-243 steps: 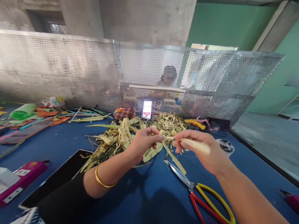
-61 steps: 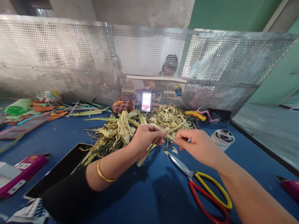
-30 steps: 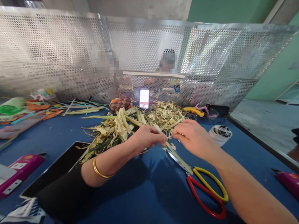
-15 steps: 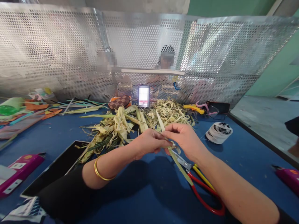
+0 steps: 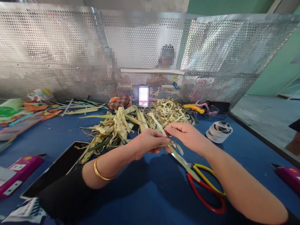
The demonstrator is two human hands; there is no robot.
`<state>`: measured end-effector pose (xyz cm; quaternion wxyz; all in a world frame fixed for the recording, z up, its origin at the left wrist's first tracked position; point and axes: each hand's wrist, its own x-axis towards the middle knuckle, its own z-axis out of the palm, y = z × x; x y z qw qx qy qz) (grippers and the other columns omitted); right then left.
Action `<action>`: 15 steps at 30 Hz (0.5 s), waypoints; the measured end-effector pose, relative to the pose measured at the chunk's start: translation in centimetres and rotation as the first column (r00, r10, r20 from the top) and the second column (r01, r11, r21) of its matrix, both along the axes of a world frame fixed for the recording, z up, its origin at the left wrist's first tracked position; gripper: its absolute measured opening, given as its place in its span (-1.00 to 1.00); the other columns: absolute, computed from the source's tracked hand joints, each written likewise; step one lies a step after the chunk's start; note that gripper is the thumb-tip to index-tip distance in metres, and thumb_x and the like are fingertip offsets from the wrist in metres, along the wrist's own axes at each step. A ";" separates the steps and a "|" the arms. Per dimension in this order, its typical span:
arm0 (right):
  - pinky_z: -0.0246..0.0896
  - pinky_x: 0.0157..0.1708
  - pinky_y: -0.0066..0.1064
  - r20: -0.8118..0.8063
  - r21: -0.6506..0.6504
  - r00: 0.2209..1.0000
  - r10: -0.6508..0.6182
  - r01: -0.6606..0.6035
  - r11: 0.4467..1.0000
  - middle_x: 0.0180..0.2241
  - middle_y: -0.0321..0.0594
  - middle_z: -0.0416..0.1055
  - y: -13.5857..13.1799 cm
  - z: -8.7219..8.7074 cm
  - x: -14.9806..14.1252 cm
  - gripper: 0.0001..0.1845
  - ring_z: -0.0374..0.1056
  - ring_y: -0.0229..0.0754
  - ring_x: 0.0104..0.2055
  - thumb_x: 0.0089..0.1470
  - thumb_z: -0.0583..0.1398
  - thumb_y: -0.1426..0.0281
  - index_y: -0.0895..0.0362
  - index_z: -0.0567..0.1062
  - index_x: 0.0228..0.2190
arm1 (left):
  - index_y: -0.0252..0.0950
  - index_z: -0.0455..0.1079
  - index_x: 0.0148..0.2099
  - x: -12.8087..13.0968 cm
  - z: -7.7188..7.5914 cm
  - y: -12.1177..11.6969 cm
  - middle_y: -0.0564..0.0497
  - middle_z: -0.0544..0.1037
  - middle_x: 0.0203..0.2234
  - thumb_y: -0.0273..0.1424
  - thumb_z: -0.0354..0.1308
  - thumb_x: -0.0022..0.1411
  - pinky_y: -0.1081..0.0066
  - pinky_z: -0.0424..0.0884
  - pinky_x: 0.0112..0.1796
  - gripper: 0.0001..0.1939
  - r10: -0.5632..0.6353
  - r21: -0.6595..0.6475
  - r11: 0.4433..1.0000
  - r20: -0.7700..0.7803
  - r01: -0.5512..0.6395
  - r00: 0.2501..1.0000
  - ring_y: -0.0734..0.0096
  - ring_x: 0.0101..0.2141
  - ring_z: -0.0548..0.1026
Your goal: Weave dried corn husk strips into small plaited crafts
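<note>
Between both hands runs a long pale strip of dried husk [image 5: 157,124], slanting from the upper left down to the lower right. My left hand [image 5: 150,141] is closed, pinching the strip between thumb and fingers. My right hand [image 5: 187,135] is bent round the strip from the other side, its fingertips pressed against it; part of its grip is hidden. A thin curled end of husk [image 5: 180,149] hangs below the right hand. Under the strip's lower end lie scissors [image 5: 195,191] with one red and one yellow handle, their blades partly covered.
Behind my hands lie a dried husk heap [image 5: 120,125] and a shredded husk pile [image 5: 172,111]. At right stand a white thread spool [image 5: 219,132] and a yellow-handled tool [image 5: 194,108]. A black tablet [image 5: 56,170] and a purple power strip [image 5: 22,173] lie left. A perforated metal screen [image 5: 145,40] closes the back.
The strip's upper end has swung to the left, and its lower end now lies across the scissors' red handle. My right hand has shifted slightly; my left hand stays almost in place.
</note>
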<state>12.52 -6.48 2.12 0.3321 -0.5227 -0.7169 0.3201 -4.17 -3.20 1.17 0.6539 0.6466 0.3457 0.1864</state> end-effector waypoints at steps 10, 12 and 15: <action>0.12 -0.39 -0.43 0.286 0.033 0.956 0.061 -0.073 0.997 -0.52 -0.36 0.42 0.1 1.1 1.8 -0.84 0.30 -0.26 -0.43 0.02 0.18 0.35 0.10 0.50 -0.53 | -0.33 0.44 -0.54 -0.3 0.0 0.8 0.05 0.47 -0.65 -0.22 0.30 -0.07 0.58 -0.02 -0.71 -0.74 0.062 0.025 0.998 -0.008 -0.062 0.998 0.66 -0.70 0.20; 0.10 -0.42 -0.44 0.335 0.066 0.942 0.029 -0.054 0.996 -0.56 -0.37 0.40 0.1 0.9 1.7 -0.85 0.29 -0.28 -0.46 0.01 0.18 0.39 0.10 0.48 -0.56 | -0.34 0.43 -0.55 -0.2 -0.2 0.7 0.05 0.49 -0.65 -0.26 0.28 -0.05 0.59 0.04 -0.70 -0.77 0.043 0.038 0.998 -0.020 -0.042 0.999 0.65 -0.70 0.23; 0.11 -0.43 -0.43 0.410 0.096 0.912 0.024 -0.070 0.993 -0.56 -0.36 0.42 0.2 0.7 1.8 -0.83 0.31 -0.27 -0.45 0.02 0.17 0.42 0.10 0.47 -0.57 | -0.34 0.41 -0.58 -0.1 -0.2 0.7 0.05 0.48 -0.67 -0.34 0.26 -0.01 0.59 0.15 -0.66 -0.78 0.039 0.025 0.999 -0.023 -0.039 0.999 0.64 -0.69 0.28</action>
